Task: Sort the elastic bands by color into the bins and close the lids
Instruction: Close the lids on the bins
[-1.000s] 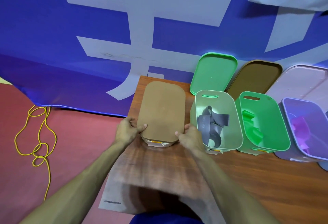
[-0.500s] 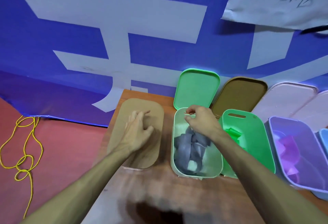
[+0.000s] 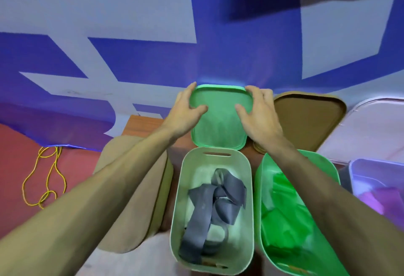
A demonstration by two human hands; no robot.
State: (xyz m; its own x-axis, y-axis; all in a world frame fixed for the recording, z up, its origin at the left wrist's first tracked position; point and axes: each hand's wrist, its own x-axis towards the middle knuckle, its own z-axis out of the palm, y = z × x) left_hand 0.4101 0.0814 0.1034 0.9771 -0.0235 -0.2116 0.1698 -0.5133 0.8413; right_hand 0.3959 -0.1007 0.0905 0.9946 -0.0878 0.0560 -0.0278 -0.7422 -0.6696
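Against the blue-and-white banner (image 3: 240, 57) at the back of the wooden surface (image 3: 143, 125), a green rounded plastic lid (image 3: 218, 127) leans nearly upright. It stands just behind the pale green oblong plastic bin (image 3: 178, 199), probably parked there to keep the bin's mouth free for sorting. Both hands grip it. The left hand (image 3: 185, 111) curls its fingers over the upper left corner and the right hand (image 3: 256, 113) over the upper right, thumbs on the lid's face. This 2-sided hold should let the lid tip forward level. Grey flat elastic bands (image 3: 209, 205) lie heaped inside that bin. To its left, the tan lidded bin (image 3: 135, 188) is closed. To its right, the bright green plastic bin (image 3: 261, 188) of green bands (image 3: 282, 210) stands open, a brown lid (image 3: 306, 118) propped behind it.
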